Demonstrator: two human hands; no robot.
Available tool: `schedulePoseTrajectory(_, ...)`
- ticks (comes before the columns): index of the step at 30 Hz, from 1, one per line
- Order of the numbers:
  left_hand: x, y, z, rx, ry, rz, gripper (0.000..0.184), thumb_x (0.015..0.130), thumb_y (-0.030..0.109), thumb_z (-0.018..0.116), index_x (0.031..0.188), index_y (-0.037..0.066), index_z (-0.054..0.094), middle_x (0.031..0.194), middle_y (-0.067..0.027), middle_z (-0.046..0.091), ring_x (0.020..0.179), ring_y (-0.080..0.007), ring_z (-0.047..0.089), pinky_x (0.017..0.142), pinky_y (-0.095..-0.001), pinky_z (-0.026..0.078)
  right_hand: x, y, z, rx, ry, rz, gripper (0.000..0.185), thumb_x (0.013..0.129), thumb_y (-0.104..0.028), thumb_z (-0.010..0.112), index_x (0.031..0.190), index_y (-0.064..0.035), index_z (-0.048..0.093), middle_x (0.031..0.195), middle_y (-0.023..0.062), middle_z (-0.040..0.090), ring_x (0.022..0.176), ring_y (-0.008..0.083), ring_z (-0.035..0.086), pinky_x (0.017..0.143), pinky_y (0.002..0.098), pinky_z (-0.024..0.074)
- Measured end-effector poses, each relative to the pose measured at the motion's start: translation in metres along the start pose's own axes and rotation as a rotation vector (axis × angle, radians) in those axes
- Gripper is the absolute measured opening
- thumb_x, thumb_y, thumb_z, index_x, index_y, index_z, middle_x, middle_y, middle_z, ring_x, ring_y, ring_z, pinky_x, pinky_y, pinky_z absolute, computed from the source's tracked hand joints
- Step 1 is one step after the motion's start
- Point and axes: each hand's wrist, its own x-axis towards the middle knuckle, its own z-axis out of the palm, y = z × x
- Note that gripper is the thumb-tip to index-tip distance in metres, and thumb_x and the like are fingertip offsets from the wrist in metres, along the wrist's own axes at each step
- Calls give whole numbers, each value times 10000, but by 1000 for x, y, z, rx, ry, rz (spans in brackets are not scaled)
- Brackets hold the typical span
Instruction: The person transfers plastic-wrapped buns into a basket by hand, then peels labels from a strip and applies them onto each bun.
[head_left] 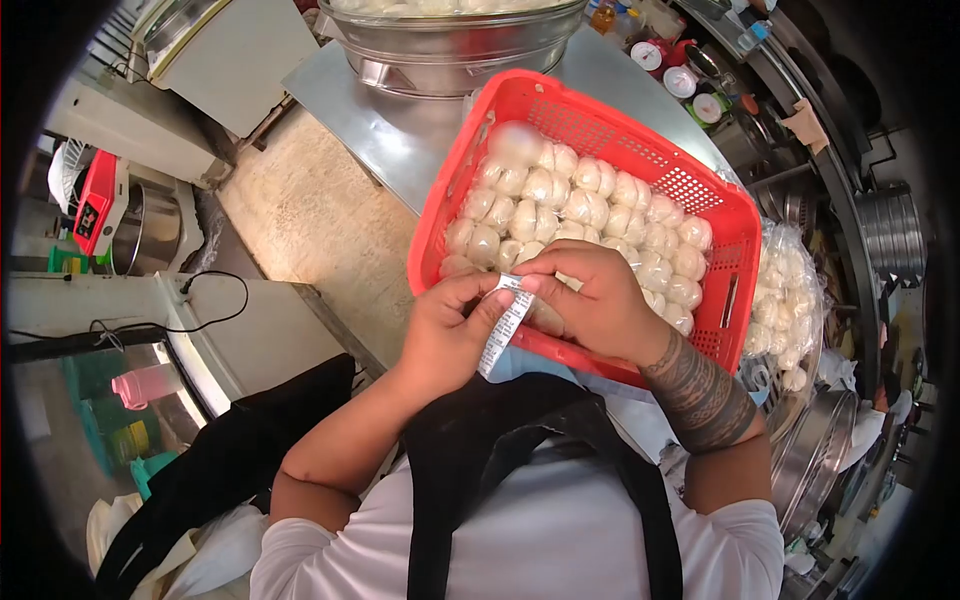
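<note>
A narrow strip of printed paper [503,328] is pinched at its top end between my two hands, near the front rim of a red plastic basket [735,300]. The fingers of my left hand [447,325] are closed on the strip's left edge. From the right, my right hand [590,297] grips the same top end with thumb and fingers. Rows of round white buns [585,208], wrapped in clear plastic, fill the basket behind and beneath my hands.
The basket rests on a metal table [390,125]. A large steel steamer [455,45] with white pieces stands behind it. More bagged buns [785,305] lie to the right, near stacked steel trays [815,460]. Kitchen scales [680,80] stand at the upper right.
</note>
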Motion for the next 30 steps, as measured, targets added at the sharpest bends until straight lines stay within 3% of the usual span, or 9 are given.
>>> schedulePoseTrajectory(5, 6, -7, -3, -23, -21, -97, 173, 1035, 97, 674, 1145, -18, 742, 956, -50, 728, 842, -97, 649, 747, -279, 533, 30, 57, -12, 319, 147, 221, 189, 1012, -151, 661, 1054, 8, 754, 863, 74, 734, 802, 101, 649, 735, 281, 521)
schedulePoseTrajectory(8, 6, -9, -5, 93, -42, -40, 174, 1012, 71, 686, 1148, -24, 738, 948, -71, 721, 856, -127, 665, 771, -291, 532, 68, 87, -25, -156, 316, 187, 166, 992, -149, 674, 1015, -8, 759, 862, 99, 742, 767, 178, 684, 727, 322, 537)
schedulePoseTrajectory(11, 7, -8, -6, 167, -70, 21, 188, 994, 59, 694, 1157, -26, 733, 943, -96, 713, 862, -155, 677, 784, -302, 531, 111, 130, -20, -408, 435, -117, 155, 974, -161, 664, 976, -33, 750, 916, 112, 744, 847, 279, 698, 814, 408, 532)
schedulePoseTrajectory(14, 9, -6, -7, 210, -94, 56, 194, 986, 66, 702, 1154, -27, 733, 947, -117, 716, 860, -177, 689, 786, -308, 533, 144, 157, -15, -758, 391, -271, 150, 951, -185, 653, 958, -62, 737, 970, 108, 735, 963, 334, 673, 921, 472, 486)
schedulePoseTrajectory(18, 7, -3, -9, 255, -107, 116, 153, 996, 52, 688, 1121, -11, 750, 897, -89, 699, 832, -151, 673, 743, -291, 520, 146, 163, -7, -1083, -3, -285, 200, 949, -239, 635, 1010, -82, 742, 1030, 55, 733, 1052, 249, 652, 990, 463, 441)
schedulePoseTrajectory(21, 6, 1, -10, 280, -112, 111, 152, 990, 55, 696, 1116, -10, 752, 904, -103, 706, 834, -155, 677, 737, -295, 518, 124, 177, 1, -949, 40, -379, 298, 978, -286, 614, 1146, -68, 729, 1173, 54, 725, 1153, 236, 629, 1036, 465, 428)
schedulePoseTrajectory(24, 7, -2, -10, 270, -119, 141, 153, 985, 48, 699, 1116, -11, 752, 910, -108, 710, 817, -153, 669, 731, -295, 517, 101, 170, -5, -1051, -21, -413, 388, 1002, -331, 594, 1262, -62, 694, 1315, 69, 690, 1247, 250, 599, 1095, 468, 403)
schedulePoseTrajectory(27, 7, -5, -10, 326, -88, 165, 151, 969, 68, 717, 1088, -19, 747, 922, -168, 732, 814, -262, 723, 741, -342, 549, 102, 152, -5, -869, -11, -261, 478, 1010, -389, 584, 1313, -26, 658, 1396, 141, 645, 1337, 294, 557, 1145, 500, 368)
schedulePoseTrajectory(30, 7, -10, -8, 303, -78, 210, 140, 971, 59, 713, 1082, -16, 752, 884, -142, 724, 785, -214, 702, 715, -330, 538, 117, 147, 10, -765, 26, -310, 599, 1005, -423, 579, 1388, 38, 583, 1489, 221, 555, 1406, 354, 498, 1177, 542, 338)
